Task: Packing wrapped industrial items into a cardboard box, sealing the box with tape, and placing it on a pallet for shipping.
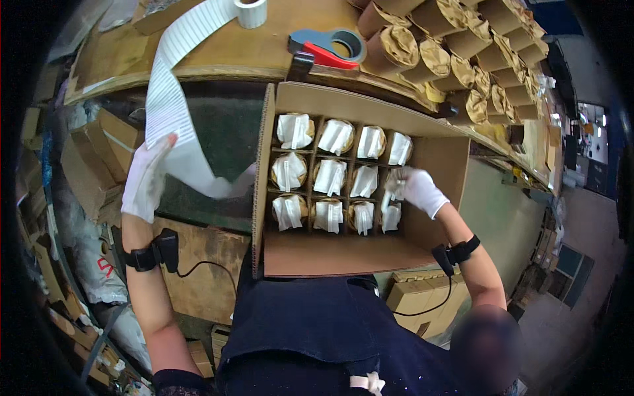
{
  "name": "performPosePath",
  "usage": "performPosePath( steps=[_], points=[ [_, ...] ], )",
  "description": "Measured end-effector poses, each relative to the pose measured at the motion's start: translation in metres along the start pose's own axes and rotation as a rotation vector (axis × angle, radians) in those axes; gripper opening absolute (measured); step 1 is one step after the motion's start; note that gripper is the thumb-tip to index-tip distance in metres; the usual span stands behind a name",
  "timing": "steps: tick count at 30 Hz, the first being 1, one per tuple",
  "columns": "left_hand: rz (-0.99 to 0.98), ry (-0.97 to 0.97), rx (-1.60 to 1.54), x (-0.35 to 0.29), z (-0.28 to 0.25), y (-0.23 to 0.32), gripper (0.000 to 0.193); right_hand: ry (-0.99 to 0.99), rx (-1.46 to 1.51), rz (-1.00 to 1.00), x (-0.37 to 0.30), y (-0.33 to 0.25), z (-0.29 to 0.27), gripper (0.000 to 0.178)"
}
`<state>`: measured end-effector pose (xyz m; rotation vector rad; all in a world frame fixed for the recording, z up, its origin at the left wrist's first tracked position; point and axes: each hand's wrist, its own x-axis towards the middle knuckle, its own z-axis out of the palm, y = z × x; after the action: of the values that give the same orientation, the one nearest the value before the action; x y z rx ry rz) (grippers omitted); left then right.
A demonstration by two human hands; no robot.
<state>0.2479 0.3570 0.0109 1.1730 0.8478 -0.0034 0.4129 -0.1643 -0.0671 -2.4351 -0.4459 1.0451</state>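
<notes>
My left hand (pixel 147 177), in a white glove, pinches a long strip of white labels (pixel 173 109) beside the carton. The strip runs up to a label roll (pixel 251 12) on the bench, and its loose end curls toward the carton's left wall. In the open cardboard carton (pixel 330 256), dividers separate three rows of paper-wrapped items (pixel 330 178), each with white paper on top. My white-gloved right hand (pixel 424 191) reaches in over the right-hand column at the middle row. Its fingers are drawn together on something there that is blurred and partly covered.
On the wooden bench (pixel 119 59) lies a grey and red tape dispenser (pixel 328 49). Many brown paper-wrapped cylinders (pixel 396 49) are stacked at its right. Cardboard (pixel 99 155) and plastic bags crowd the left side. Flat cartons (pixel 422 300) sit below the open one.
</notes>
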Motion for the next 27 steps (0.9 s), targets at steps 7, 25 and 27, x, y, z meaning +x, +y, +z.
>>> performPosePath(
  steps=[7, 25, 27],
  points=[
    [-0.015, 0.055, 0.169, -0.002, -0.005, -0.053, 0.046, -0.145, -0.744, 0.021, -0.042, 0.068, 0.062, 0.039],
    [0.084, 0.132, 0.522, -0.003, -0.003, -0.082, 0.042, -0.252, -0.205, 0.179, -0.047, 0.007, 0.074, 0.049],
    [0.185, 0.261, 0.794, 0.000, -0.006, -0.084, 0.043, -0.514, 0.327, 0.203, -0.035, -0.027, 0.085, 0.048]
  ],
)
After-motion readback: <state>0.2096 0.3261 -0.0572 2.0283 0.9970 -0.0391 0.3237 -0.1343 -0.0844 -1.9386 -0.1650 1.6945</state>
